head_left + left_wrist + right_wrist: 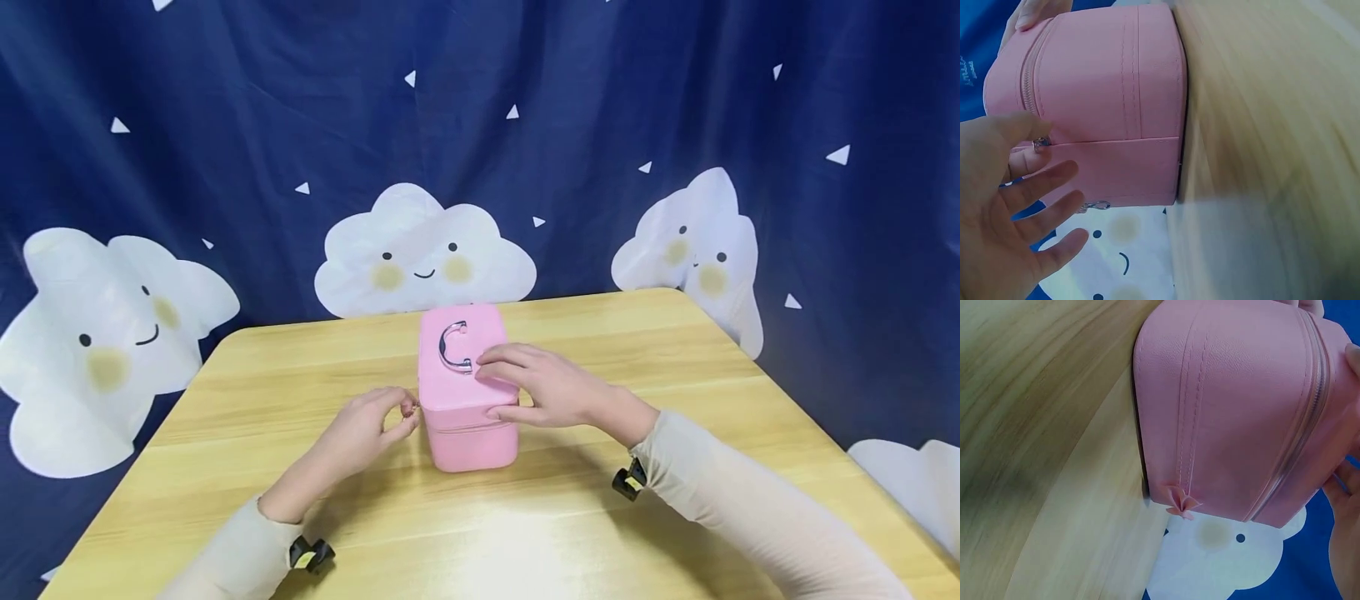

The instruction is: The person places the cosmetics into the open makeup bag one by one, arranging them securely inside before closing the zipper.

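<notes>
Pink zippered case (465, 392) stands upright on the wooden table (675, 367), roughly at its middle, a little toward the far edge. Silver carry handle (452, 347) lies on the lid, curved, near the far half of the top.

Right hand (543, 387) rests on the case's top near corner: fingers lie fairly straight across the lid, fingertips just beside the handle; thumb lies along the right side below the lid edge. The hand steadies the case and is not curled round any part of it.

Left hand (367, 429) is at the case's left side. In the head view thumb and forefinger meet at the zipper line. The left wrist view shows a small metal zipper pull (1040, 144) pinched between thumb and forefinger, the other three fingers (1047, 215) spread and relaxed. A second zipper pull (1097, 205) hangs free at the case's lower edge, near those fingers but not held.

Zipper track (1300, 434) runs around the case under the lid; it appears closed along the stretch visible in the right wrist view.

Behind the table hangs a dark blue backdrop (225, 108) printed with white smiling clouds.
</notes>
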